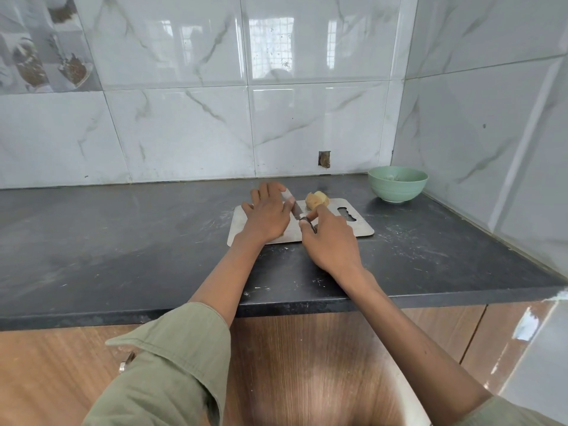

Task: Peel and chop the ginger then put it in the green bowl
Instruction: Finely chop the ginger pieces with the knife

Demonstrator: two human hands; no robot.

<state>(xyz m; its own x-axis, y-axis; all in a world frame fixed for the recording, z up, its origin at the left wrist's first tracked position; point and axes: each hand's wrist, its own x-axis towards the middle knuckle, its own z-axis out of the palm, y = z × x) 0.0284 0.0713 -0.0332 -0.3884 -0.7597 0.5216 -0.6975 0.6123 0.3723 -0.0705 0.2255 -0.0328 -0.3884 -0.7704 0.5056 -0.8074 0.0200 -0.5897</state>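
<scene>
While right hand (330,241) grips knife (296,212) — green bowl (397,183) contents unclear.

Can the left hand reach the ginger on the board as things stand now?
Probably yes. The ginger lies uncovered on the cutting board, but the knife held by the right hand lies between it and the left hand, so it must reach over.

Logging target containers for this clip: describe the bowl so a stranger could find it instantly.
Follow the dark countertop to its far right corner, where the two marble-tiled walls meet. The green bowl stands there, right of the metal chopping board and apart from it. It is the only round, pale green thing on the counter.
</scene>
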